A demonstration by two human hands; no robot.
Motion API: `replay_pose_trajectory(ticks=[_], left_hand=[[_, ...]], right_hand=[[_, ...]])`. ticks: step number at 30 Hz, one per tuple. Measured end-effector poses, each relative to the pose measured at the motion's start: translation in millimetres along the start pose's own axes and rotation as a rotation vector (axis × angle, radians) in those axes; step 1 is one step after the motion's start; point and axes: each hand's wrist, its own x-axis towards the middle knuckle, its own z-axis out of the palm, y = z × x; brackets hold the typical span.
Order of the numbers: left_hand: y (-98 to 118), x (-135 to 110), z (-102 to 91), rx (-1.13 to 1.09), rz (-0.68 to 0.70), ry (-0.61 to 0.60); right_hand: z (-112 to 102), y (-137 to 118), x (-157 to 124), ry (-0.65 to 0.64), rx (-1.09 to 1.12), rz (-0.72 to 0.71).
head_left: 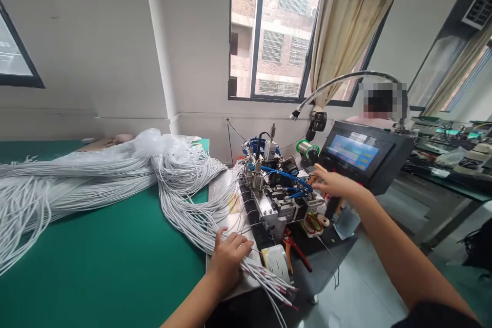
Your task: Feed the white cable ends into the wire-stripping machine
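My left hand [229,255] lies over a bundle of thin white cables [188,215], its fingers bent around them near the table's right edge. Reddish cable tips [282,292] stick out past that hand. Ahead of it stands a bench machine [265,205] with metal blocks and blue air tubes. My right hand [332,183] reaches over the machine's right side, fingers stretched forward and apart, close to a light brown piece [319,169]. I see nothing held in it; its fingertips partly blend with the machine parts.
A touchscreen [349,151] stands right of the machine, below a bent lamp arm [346,77]. A solder wire spool [306,148], red-handled pliers [295,251] and a white roll [275,262] are nearby. Green matting [115,261] covers the left table. A person [380,105] sits behind the screen.
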Motion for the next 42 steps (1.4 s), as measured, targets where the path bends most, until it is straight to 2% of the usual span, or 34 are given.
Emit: replay_pose_trajectory(ticks=[1, 2, 3, 5, 7, 9, 13, 17, 20, 25, 28, 33, 38, 42], left_hand=[[-0.2, 0.5, 0.5, 0.000, -0.004, 0.006], [-0.2, 0.7, 0.3, 0.001, -0.008, 0.007], [0.0, 0.6, -0.8, 0.005, -0.011, 0.004], [0.7, 0.4, -5.1, 0.012, -0.008, -0.014], [1.7, 0.7, -10.7, 0.015, -0.002, -0.030], [3.3, 2.0, -15.7, 0.021, -0.004, -0.046], [7.5, 5.6, -19.6, 0.046, -0.010, -0.098], [7.9, 10.1, -16.4, 0.084, 0.015, -0.161], [5.7, 15.0, -12.3, 0.102, 0.025, -0.189], [9.7, 23.4, -9.1, 0.116, 0.015, -0.190], [17.2, 26.8, -9.0, 0.095, 0.032, -0.206], [27.3, 30.0, -1.1, 0.027, 0.034, -0.150], [27.5, 35.4, 11.4, 0.005, 0.045, -0.121], [19.1, 37.6, 7.7, -0.007, 0.030, -0.131]], right_hand=[[4.8, -6.7, -15.0, -0.089, 0.036, -0.096], [10.5, -14.8, -31.4, -0.192, 0.098, -0.252], [16.9, -24.5, -48.4, -0.228, 0.151, -0.368], [31.7, -46.7, -80.6, -0.226, 0.230, -0.527], [50.0, -68.4, -106.1, -0.195, 0.375, -0.614], [72.2, -84.9, -124.2, -0.129, 0.558, -0.607], [117.8, -103.1, -145.4, -0.098, 0.922, -0.455], [139.6, -113.8, -147.6, -0.103, 1.087, -0.347], [142.1, -115.8, -138.3, -0.093, 1.127, -0.292], [144.0, -114.1, -125.2, -0.145, 1.144, -0.284], [143.7, -112.6, -126.2, -0.151, 1.131, -0.236], [137.3, -103.9, -131.3, -0.161, 1.059, -0.155], [135.0, -94.8, -126.8, -0.196, 1.033, -0.199], [142.3, -93.8, -120.2, -0.175, 1.056, -0.205]])
